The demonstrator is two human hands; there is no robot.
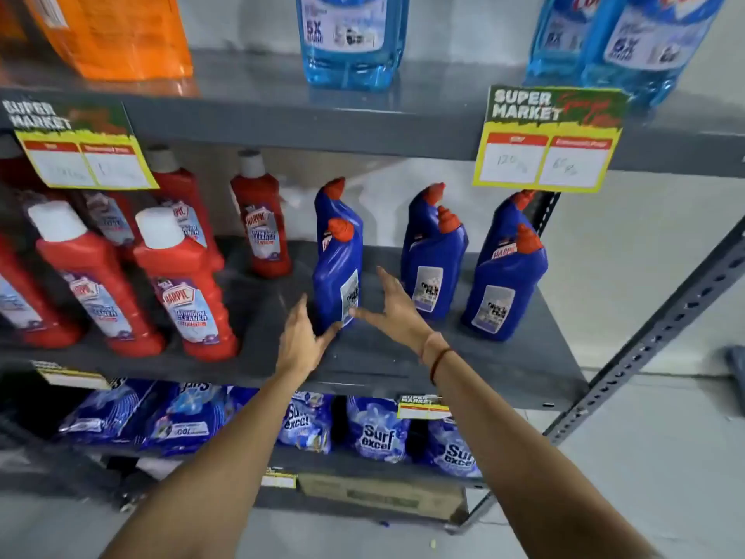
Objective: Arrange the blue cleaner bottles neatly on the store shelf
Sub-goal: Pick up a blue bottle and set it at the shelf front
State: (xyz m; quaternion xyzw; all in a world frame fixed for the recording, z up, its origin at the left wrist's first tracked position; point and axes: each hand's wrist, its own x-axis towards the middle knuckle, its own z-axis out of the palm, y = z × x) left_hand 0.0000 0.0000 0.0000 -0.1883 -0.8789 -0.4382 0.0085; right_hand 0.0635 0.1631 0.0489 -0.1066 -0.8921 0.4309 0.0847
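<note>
Blue cleaner bottles with red caps stand in three front-to-back pairs on the grey middle shelf [504, 369]. The left pair [336, 264] stands between my hands. The middle pair [433, 260] and the right pair [504, 276] stand further right. My left hand [300, 340] is open at the left base of the front left bottle, thumb touching its lower edge. My right hand [393, 308] is open just right of that bottle, thumb touching its label. Neither hand grips the bottle.
Red cleaner bottles [181, 284] with white caps fill the shelf's left half. Price cards [548, 139] hang from the shelf above, which holds light-blue liquid bottles [350, 38] and an orange container [117, 34]. Blue detergent bags [375, 429] lie on the lower shelf. A perforated upright [665, 320] frames the right side.
</note>
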